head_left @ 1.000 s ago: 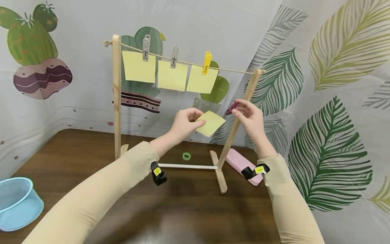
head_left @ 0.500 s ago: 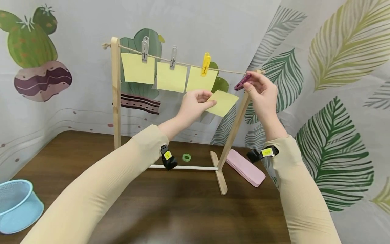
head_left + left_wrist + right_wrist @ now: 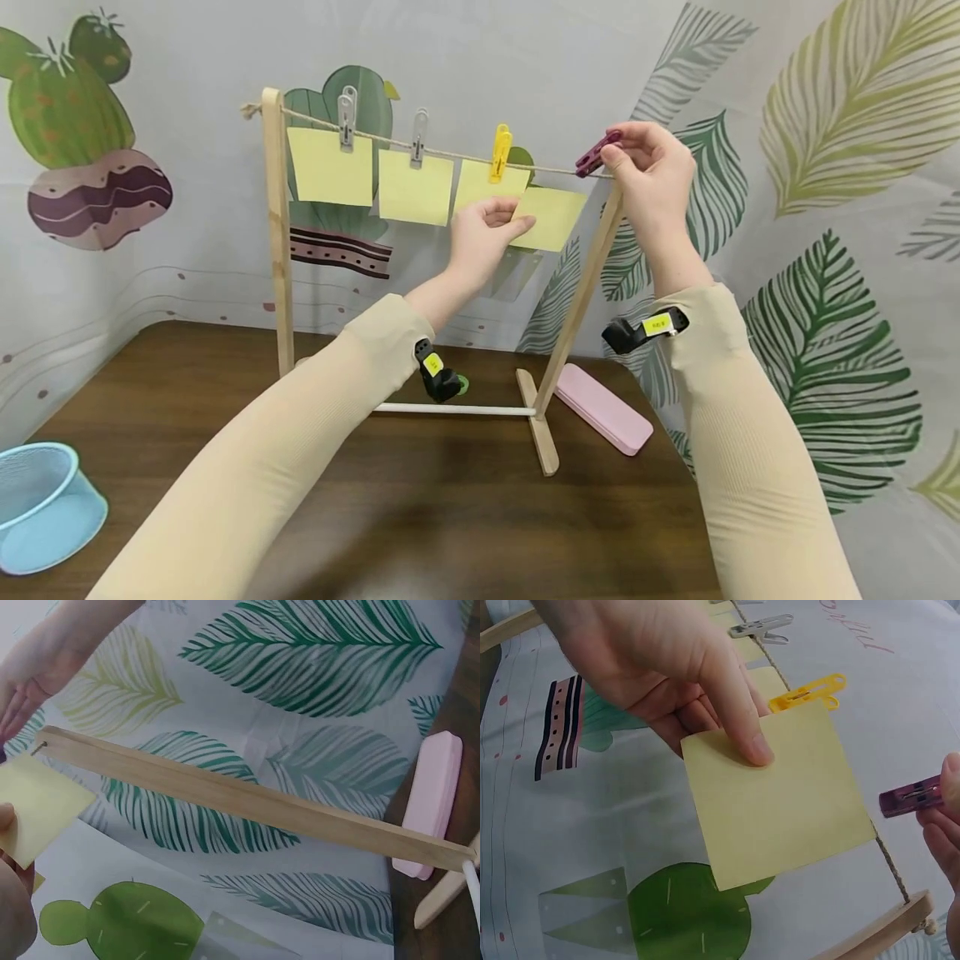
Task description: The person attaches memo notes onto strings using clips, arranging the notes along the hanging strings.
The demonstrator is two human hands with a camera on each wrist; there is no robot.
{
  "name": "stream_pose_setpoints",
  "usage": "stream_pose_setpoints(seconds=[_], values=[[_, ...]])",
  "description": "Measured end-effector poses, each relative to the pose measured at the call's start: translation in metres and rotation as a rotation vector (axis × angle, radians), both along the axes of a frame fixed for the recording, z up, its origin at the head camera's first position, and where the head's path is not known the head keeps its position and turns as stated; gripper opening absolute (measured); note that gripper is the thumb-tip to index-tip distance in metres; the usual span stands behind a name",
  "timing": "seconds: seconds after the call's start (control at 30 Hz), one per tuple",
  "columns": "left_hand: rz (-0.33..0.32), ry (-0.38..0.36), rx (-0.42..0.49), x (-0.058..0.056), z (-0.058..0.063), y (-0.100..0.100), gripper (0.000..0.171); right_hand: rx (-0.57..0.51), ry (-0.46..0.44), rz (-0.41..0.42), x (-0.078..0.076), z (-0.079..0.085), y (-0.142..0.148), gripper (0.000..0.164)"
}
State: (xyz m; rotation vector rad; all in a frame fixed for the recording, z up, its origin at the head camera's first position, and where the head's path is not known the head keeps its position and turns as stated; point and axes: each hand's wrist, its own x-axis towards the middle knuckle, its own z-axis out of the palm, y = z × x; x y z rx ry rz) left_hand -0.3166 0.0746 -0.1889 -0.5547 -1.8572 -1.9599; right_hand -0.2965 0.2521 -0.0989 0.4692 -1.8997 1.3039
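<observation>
My left hand point(image 3: 487, 242) pinches a yellow sticky note point(image 3: 551, 218) by its left edge, thumb in front, just below the rope point(image 3: 555, 170). In the right wrist view the note point(image 3: 780, 802) overlaps the rope along its upper right side. My right hand point(image 3: 656, 179) pinches a purple clothespin point(image 3: 597, 154) by its handle end, its nose right at the rope near the right post. Left of them, three yellow notes hang from the rope, two under grey clothespins point(image 3: 347, 118) and one under a yellow clothespin point(image 3: 500, 153).
The rope runs between the left post point(image 3: 276, 233) and right post point(image 3: 581, 308) of a wooden stand with a white crossbar point(image 3: 457, 409). A pink case point(image 3: 603, 410) lies behind its right foot. A green tape roll point(image 3: 462, 384) is partly hidden. A blue mesh basket point(image 3: 52, 508) stands left.
Both hands have risen toward the rope, the left also moving right with its note. The note has turned more upright, and the purple clothespin has come up to the rope.
</observation>
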Motion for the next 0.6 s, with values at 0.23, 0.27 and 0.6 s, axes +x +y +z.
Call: stream_pose_setpoints(seconds=[0.23,0.27,0.6], values=[[0.004,-0.053,0.042,-0.008,0.003,0.007,0.032,0.032,-0.026,-0.029,-0.004,0.004,-0.001,0.005],[0.001,-0.059,0.041,-0.009,0.003,0.009,0.032,0.042,-0.029,-0.033,-0.004,0.005,-0.001,0.005],[0.010,-0.115,0.066,-0.011,0.000,0.020,0.033,0.172,-0.059,-0.082,-0.005,0.015,-0.007,0.002]])
